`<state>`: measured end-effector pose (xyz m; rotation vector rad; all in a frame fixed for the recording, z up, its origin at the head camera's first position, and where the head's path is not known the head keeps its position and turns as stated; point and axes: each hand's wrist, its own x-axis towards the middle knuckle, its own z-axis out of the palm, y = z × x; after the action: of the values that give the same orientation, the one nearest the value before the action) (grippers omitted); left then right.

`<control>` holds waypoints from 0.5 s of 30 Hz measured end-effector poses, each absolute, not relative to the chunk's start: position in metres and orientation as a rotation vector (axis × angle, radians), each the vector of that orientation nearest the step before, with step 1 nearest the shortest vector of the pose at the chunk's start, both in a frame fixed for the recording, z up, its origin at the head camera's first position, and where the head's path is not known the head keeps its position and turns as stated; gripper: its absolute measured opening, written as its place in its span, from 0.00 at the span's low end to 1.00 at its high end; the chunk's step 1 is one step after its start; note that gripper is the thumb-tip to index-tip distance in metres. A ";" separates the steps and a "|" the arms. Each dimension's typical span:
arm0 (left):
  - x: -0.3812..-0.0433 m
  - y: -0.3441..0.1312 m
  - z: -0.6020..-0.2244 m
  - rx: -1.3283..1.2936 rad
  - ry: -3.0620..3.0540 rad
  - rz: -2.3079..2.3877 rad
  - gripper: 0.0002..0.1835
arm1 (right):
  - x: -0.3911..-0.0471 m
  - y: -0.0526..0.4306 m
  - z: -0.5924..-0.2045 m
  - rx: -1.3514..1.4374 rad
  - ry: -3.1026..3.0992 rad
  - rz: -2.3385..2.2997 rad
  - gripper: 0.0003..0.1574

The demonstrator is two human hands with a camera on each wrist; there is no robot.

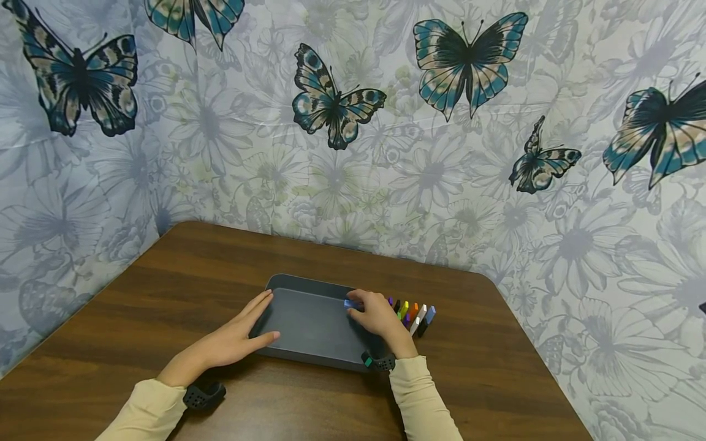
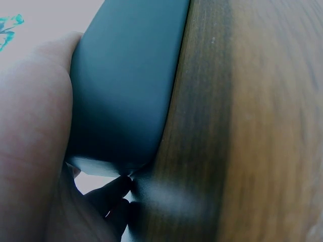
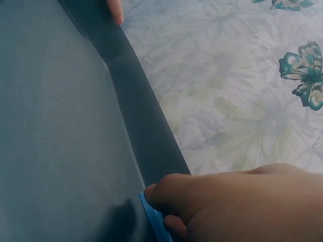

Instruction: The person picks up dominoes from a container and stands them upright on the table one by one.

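Observation:
A shallow dark grey tray lies on the wooden table. My left hand rests at its left end, fingers stretched along the left rim and thumb over the front rim; the left wrist view shows the tray's outer wall beside the hand. My right hand reaches over the tray's right end. Between its thumb and fingers it pinches a small blue bar-shaped piece, low inside the tray by the far wall. In the right wrist view the blue bar is partly hidden by the fingers.
Several small bar-shaped pieces in white, black, orange, yellow, purple and blue stand grouped on the table just right of the tray, partly behind the right hand. A butterfly-patterned wall covering rises behind the table's far edge.

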<state>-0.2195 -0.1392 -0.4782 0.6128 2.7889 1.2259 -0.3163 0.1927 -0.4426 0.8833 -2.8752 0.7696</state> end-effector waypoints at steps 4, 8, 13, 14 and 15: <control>-0.220 -0.140 -0.480 0.610 2.777 1.236 0.52 | -0.316 0.193 -0.443 0.889 -2.868 0.750 0.21; -0.220 -0.140 -0.480 0.612 2.787 1.233 0.52 | -0.316 0.193 -0.444 0.884 -2.872 0.726 0.17; -0.221 -0.140 -0.480 0.618 2.789 1.235 0.51 | -0.315 0.193 -0.445 0.890 -2.873 0.714 0.13; -0.221 -0.140 -0.481 0.619 2.790 1.234 0.51 | -0.314 0.193 -0.446 0.892 -2.870 0.713 0.13; -0.221 -0.140 -0.481 0.620 2.789 1.235 0.51 | -0.314 0.193 -0.446 0.899 -2.866 0.715 0.12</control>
<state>-0.2208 -0.1398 -0.4809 0.6196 2.7887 1.2345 -0.3140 0.1932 -0.4457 0.8986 -2.8656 0.7152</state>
